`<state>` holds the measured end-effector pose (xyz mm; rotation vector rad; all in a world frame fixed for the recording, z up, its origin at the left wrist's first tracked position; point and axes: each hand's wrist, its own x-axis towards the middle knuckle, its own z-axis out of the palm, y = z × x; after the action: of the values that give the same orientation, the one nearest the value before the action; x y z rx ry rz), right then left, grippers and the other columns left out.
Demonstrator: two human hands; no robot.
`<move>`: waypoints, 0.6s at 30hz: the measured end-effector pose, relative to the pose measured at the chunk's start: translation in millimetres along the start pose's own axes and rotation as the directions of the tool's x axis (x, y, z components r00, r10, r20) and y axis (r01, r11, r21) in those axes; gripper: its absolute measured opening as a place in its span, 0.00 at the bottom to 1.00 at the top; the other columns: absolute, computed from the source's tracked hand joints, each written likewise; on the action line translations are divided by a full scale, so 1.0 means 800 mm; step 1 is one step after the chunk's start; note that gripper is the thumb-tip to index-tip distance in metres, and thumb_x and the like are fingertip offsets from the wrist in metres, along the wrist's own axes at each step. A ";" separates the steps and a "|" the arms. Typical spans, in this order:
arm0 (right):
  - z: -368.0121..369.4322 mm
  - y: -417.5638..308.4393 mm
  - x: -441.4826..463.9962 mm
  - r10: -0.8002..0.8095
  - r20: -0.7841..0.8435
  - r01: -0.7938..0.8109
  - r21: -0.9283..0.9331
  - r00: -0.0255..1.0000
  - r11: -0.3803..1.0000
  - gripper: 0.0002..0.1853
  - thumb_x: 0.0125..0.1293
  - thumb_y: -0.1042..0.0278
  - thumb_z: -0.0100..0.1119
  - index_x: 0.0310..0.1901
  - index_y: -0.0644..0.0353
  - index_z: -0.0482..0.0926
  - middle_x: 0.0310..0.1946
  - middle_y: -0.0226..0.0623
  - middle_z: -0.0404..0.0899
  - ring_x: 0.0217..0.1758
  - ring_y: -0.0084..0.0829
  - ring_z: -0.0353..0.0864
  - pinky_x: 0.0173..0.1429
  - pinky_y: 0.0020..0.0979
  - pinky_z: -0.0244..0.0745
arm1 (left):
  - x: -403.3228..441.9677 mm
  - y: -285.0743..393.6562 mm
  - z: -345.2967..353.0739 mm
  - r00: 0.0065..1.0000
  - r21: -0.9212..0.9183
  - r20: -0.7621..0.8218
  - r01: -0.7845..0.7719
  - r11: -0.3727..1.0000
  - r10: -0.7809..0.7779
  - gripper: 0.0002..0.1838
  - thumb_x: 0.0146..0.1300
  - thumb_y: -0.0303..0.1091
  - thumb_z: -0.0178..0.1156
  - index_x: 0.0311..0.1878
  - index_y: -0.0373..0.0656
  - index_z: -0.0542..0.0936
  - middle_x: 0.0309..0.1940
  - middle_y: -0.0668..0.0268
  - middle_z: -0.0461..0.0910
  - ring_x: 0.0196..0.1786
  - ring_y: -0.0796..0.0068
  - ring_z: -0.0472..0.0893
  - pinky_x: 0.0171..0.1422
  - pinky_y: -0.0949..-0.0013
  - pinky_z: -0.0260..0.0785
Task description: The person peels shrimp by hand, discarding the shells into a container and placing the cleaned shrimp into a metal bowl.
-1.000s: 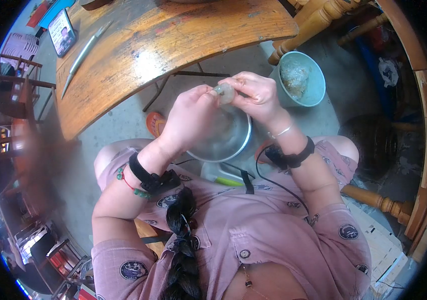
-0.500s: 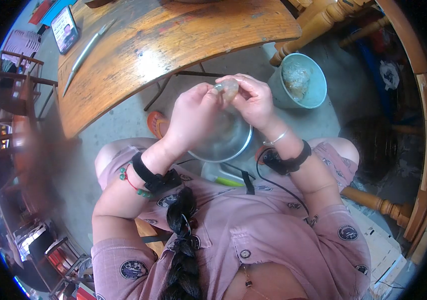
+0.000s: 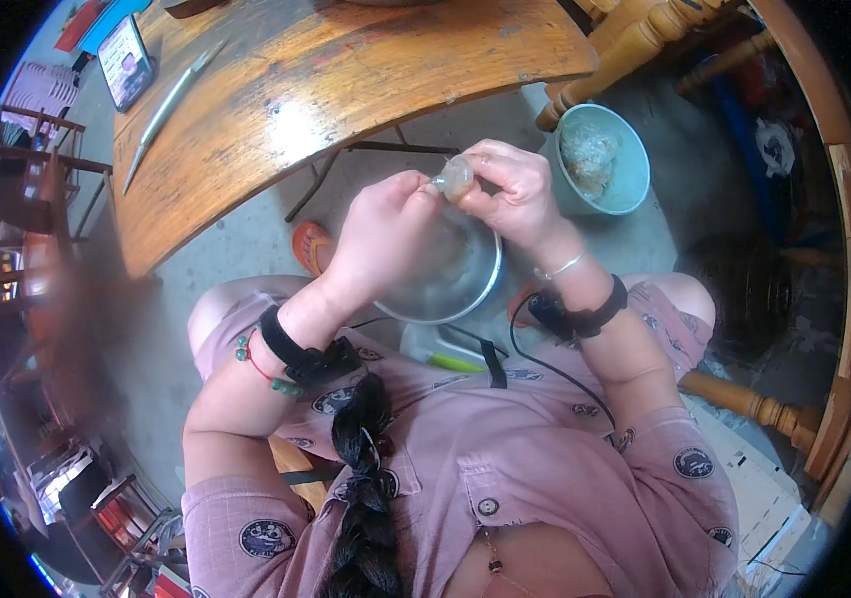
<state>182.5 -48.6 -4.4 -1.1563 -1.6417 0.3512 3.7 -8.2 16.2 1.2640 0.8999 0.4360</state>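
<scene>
Over the last second the small translucent lump (image 3: 458, 177) turned and rose a little between the hands, so that its rounded body stood more exposed above the fingers and a narrower end showed toward the left hand (image 3: 381, 224). The right hand (image 3: 517, 194) changed its grip, its fingers coming to the lump's right side from half a second ago, when they reached over its top, while the picture on the smartphone (image 3: 127, 64) changed too.
</scene>
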 end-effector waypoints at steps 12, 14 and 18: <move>-0.024 0.002 0.008 -0.103 0.067 0.114 -0.181 0.992 0.977 0.07 0.48 0.79 0.64 0.32 0.66 0.82 0.25 0.39 0.79 0.24 0.30 0.79 0.29 0.26 0.74 | 0.002 -0.002 -0.005 0.999 0.068 -0.017 -0.032 0.997 0.033 0.12 0.72 0.37 0.49 0.32 0.44 0.72 0.17 0.80 0.59 0.15 0.89 0.57 0.16 0.80 0.50; -0.030 0.000 0.010 0.027 0.051 -0.022 -0.089 0.998 0.996 0.06 0.51 0.81 0.60 0.33 0.68 0.81 0.24 0.37 0.78 0.23 0.24 0.78 0.27 0.24 0.73 | 0.003 -0.001 -0.006 0.999 0.038 -0.016 -0.031 0.999 0.032 0.13 0.73 0.37 0.48 0.31 0.44 0.72 0.16 0.80 0.59 0.15 0.88 0.57 0.16 0.79 0.51; -0.025 0.005 0.009 0.299 -0.044 -0.277 0.267 0.953 0.923 0.05 0.61 0.80 0.57 0.34 0.67 0.82 0.28 0.35 0.80 0.24 0.20 0.80 0.29 0.22 0.75 | 0.004 -0.001 -0.006 1.000 0.007 -0.011 -0.028 1.000 0.028 0.13 0.73 0.38 0.48 0.31 0.43 0.71 0.16 0.80 0.58 0.15 0.89 0.57 0.16 0.79 0.51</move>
<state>201.8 -47.0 4.8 -1.1955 -1.3067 0.6766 1.8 -2.7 14.2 1.2830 0.8953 0.4625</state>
